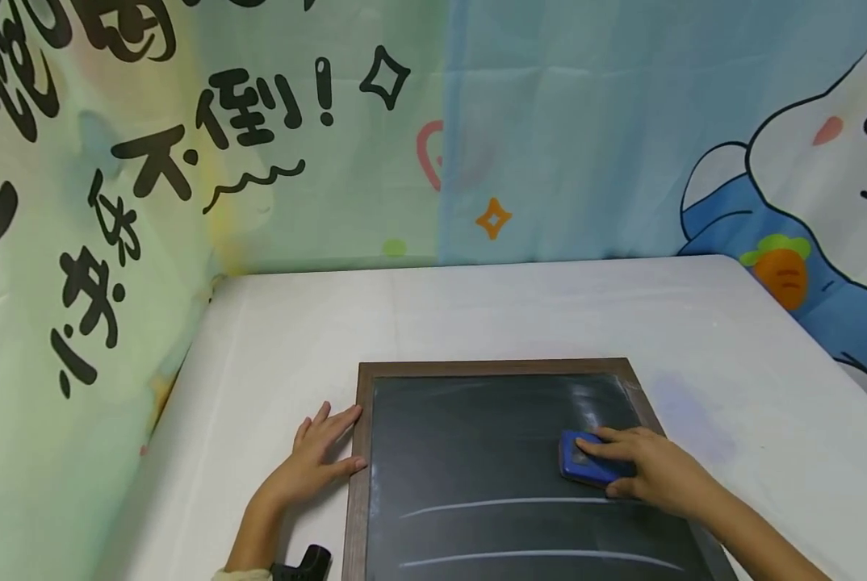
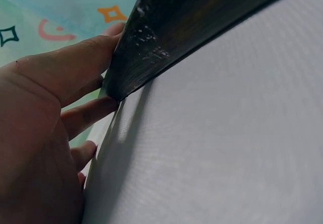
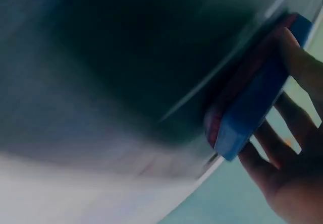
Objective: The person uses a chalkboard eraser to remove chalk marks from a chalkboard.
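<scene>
A blackboard point(image 1: 477, 436) with a brown wooden frame lies on the white table. Two white chalk lines point(image 1: 542, 554) run across its lower part, and faint smears show higher up. My right hand point(image 1: 655, 468) grips a blue eraser point(image 1: 577, 458) flat on the board's right side, just above the upper line. In the right wrist view, the eraser point(image 3: 257, 98) has a dark reddish pad against the board, with thumb and fingers on its two sides. My left hand point(image 1: 313, 464) rests at the left frame edge, fingers spread and thumb touching the wood.
The white table point(image 1: 288, 323) extends behind and beside the board, with a faint purple stain at right. Printed curtains point(image 1: 550, 121) hang along its back and left sides. A black strap device point(image 1: 310, 562) sits by the left wrist.
</scene>
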Tool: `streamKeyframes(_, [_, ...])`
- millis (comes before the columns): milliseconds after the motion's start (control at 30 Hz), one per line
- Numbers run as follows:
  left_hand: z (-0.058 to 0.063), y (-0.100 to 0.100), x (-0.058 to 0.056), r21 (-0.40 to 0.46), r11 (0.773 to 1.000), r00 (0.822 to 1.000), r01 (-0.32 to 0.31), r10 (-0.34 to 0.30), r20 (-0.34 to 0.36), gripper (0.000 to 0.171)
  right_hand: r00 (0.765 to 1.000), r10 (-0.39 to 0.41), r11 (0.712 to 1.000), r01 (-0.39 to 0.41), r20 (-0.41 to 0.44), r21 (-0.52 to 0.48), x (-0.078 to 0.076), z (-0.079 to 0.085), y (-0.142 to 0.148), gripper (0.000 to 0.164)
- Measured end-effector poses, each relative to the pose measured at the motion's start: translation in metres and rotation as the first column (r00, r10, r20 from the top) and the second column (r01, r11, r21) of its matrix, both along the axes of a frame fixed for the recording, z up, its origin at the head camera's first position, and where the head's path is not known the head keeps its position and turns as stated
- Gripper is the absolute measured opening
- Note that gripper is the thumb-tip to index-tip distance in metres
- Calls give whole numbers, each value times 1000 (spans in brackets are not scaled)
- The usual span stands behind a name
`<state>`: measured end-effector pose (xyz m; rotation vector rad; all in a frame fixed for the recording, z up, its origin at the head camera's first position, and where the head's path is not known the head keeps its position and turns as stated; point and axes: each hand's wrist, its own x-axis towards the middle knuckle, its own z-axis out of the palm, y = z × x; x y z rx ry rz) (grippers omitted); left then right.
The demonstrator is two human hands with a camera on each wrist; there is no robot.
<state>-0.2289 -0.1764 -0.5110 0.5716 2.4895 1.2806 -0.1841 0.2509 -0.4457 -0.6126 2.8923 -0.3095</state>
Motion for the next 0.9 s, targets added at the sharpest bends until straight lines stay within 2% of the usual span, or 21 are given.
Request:
streamKeyframes(133, [1, 1, -1, -14, 1000, 1000, -3, 3, 10, 71, 996, 86, 996, -86, -19, 15, -10, 7, -49, 58])
streamKeyframes(300, [1, 2, -1, -1, 1000, 1000, 6, -6, 17, 71, 975, 217, 976, -215, -37, 39, -23, 14, -119, 57])
streamKeyframes(400, [0, 3, -1, 3, 1000, 1000, 12, -12, 11, 71, 971, 239, 969, -238, -7, 65, -28, 14, -155, 56])
streamKeyframes(533, [0, 5, 0, -15, 1000, 1000, 16, -15, 13, 70, 969, 244, 965, -246, 24, 91, -28, 12, -188, 55])
streamKeyframes(633, [0, 5, 2, -24, 1000, 1000, 14, -13, 20, 69, 966, 260, 960, -260, 19, 99, -27, 11, -198, 55])
streamKeyframes(733, [0, 5, 4, -28, 1000, 1000, 2, -1, 26, 68, 965, 260, 962, -261, 21, 78, -25, 10, -193, 56])
streamKeyframes(800, [2, 5, 6, -25, 1000, 1000, -5, 6, 30, 68, 969, 245, 968, -246, 21, 47, -24, 10, -181, 56])
streamKeyframes(900, [5, 5, 6, -23, 1000, 1000, -2, 3, 31, 69, 977, 213, 977, -213, -13, 0, -20, 9, -145, 57])
